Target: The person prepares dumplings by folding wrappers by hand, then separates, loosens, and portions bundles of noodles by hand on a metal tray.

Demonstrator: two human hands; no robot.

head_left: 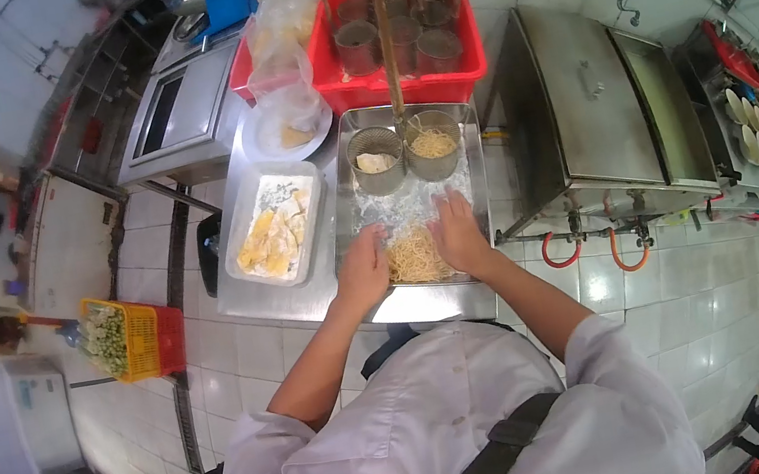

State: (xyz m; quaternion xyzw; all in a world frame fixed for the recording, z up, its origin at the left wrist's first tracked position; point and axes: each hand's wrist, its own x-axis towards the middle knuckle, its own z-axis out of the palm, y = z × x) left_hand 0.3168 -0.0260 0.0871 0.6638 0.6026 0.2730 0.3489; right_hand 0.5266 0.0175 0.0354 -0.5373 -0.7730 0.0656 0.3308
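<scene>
A pile of thin yellow noodles (418,255) lies at the near end of a floured metal tray (470,130). My left hand (366,265) rests at its left side, fingers stretched forward. Along its right side is my right hand (460,231), fingers extended and slightly apart. Neither hand grips anything that I can see. Just beyond them stand two wire-mesh strainer baskets with long handles. The left strainer (368,181) contains a pale floury piece, and the right strainer (439,169) contains noodles (432,143).
Left of the tray sits a white tub (322,237) with floured yellow pieces (271,241). A red crate (463,75) of long-handled strainers stands behind. On the right is a steel cooker (587,89). A yellow basket of vegetables (142,340) is on the left.
</scene>
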